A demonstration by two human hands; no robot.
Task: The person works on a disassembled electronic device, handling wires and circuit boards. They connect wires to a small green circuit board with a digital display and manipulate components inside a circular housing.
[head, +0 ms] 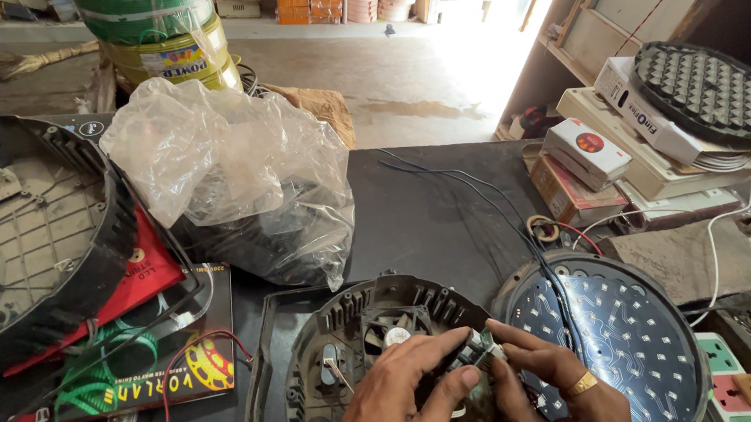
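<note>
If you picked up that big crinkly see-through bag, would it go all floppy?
Probably yes: the plastic bag is thin and creased all over, so it would likely sag and crumple. The film itself looks light, but something dark sits in its bottom, so that end may hang heavy. It probably feels a bit slippery too.

Fan housing [361, 335] sits front-centre w/ LED disc [634, 332] just right; plastic bag [231, 180] behind it (big housing [20, 233] far left); boxes [614, 155] back right.
</note>
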